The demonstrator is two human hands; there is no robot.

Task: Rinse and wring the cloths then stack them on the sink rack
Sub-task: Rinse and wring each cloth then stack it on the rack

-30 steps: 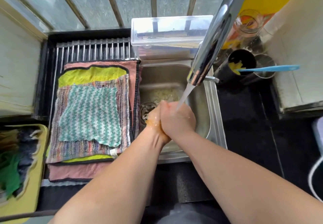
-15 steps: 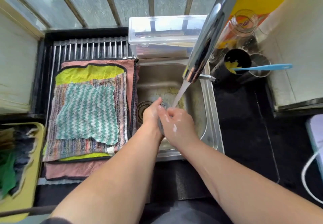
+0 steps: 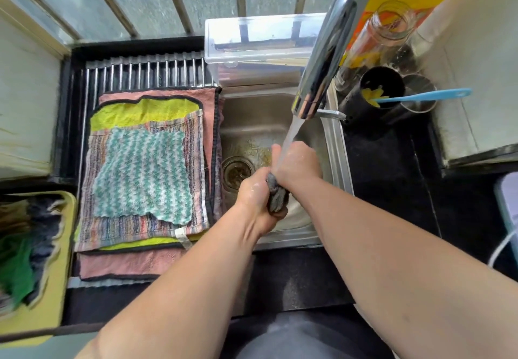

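The left hand (image 3: 256, 194) and the right hand (image 3: 301, 162) both close around a gray cloth (image 3: 276, 196), which is twisted into a short, rope-like roll between them. The left hand grips the near end; the right hand grips the far end. The hands and the cloth are over the sink (image 3: 335, 168), directly under the water stream (image 3: 291, 131). The stream falls onto the right hand. Both hands are wet.

The sink is a brushed steel basin with rounded corners and a round drain (image 3: 236, 172) with a strainer. The faucet (image 3: 328, 50) is a polished chrome tube that slants down from the upper right.

Left of the basin, a rack (image 3: 145, 75) of parallel steel rods carries a flat stack of four cloths. From bottom to top:
- pink cloth (image 3: 126, 264), plush, with dark edging
- yellow-green cloth (image 3: 145, 113), dark edging
- striped cloth (image 3: 126, 227), thin woven, multicolored
- teal and white cloth (image 3: 143, 170), zigzag pattern, fluffy

A yellow tray (image 3: 54, 288) at the far left holds crumpled dark and green cloths (image 3: 16, 269).

Behind the basin stands a clear plastic box (image 3: 260, 39). The counter (image 3: 392, 184) is black speckled stone. On it, right of the faucet, are a black cup (image 3: 367, 106), a blue utensil (image 3: 423, 95) and a glass jar (image 3: 388, 26). Frosted window panes (image 3: 140, 2) with bars run along the back.
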